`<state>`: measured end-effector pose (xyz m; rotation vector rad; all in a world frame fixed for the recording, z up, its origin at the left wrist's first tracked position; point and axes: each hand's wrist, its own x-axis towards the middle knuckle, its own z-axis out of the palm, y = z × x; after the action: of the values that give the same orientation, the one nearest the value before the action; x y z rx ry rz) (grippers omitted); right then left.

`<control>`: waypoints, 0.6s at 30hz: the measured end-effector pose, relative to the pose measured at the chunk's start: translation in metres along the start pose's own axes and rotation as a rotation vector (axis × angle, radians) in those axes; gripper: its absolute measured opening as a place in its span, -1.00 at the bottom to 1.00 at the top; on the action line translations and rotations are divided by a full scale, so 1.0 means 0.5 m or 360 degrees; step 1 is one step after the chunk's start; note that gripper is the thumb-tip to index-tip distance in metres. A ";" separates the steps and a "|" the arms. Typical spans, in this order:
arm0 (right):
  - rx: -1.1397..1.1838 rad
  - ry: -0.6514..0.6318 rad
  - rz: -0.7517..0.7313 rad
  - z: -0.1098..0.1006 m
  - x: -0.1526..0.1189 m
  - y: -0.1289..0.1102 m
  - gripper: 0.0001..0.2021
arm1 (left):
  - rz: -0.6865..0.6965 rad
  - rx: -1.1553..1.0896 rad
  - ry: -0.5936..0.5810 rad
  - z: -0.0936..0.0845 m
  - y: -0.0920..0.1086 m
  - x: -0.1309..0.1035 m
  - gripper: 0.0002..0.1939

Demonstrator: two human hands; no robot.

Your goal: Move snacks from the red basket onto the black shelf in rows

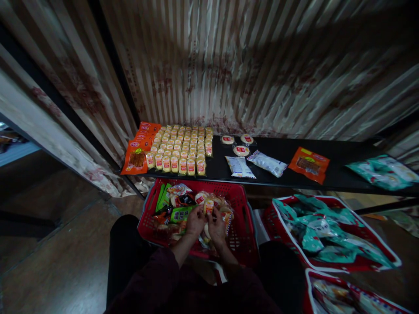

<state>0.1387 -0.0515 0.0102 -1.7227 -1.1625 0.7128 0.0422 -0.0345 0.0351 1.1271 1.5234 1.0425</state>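
Between my two hands is a small wrapped cake (208,206), yellowish with a red label, held upright over the red basket (244,218). The fingers of my left hand (195,223) pinch its left side, while those of my right hand (217,226) grip its right side. Below them the basket holds mixed snack packets, among them a green packet (180,214) and round wrapped biscuits. On the black shelf (209,175) just beyond stand rows of the same kind of wrapped cakes (182,150), packed closely together.
Orange snack packets (136,152) lie at the shelf's left end. Further right are round wrapped biscuits (241,150), white packets (240,166), another orange packet (308,165) and a teal packet (382,171). A red basket with a white rim (369,257) holds teal packets. Curtains hang behind.
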 end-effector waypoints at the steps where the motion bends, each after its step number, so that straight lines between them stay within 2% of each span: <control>1: -0.0007 0.0023 -0.0027 -0.004 0.007 -0.009 -0.47 | 0.0028 0.0016 -0.0005 0.004 0.011 0.002 -0.67; 4: -0.0037 0.0078 -0.0148 -0.019 0.033 -0.038 -0.47 | 0.0062 0.0069 -0.0017 0.012 0.052 0.010 -0.61; 7: -0.0077 0.0113 -0.0276 -0.035 0.062 -0.069 -0.49 | 0.0192 0.0127 0.0026 0.017 0.104 0.020 -0.60; 11: -0.0063 0.0138 -0.0255 -0.050 0.100 -0.106 -0.47 | 0.0278 0.0232 0.0082 0.024 0.168 0.035 -0.64; 18: 0.0055 0.0175 -0.0289 -0.058 0.175 -0.152 -0.44 | 0.0295 0.0100 0.0115 0.044 0.231 0.065 -0.61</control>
<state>0.1667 0.0294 0.0937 -1.5836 -1.2054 0.5185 0.0792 0.0239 0.1354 1.3064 1.5395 1.1777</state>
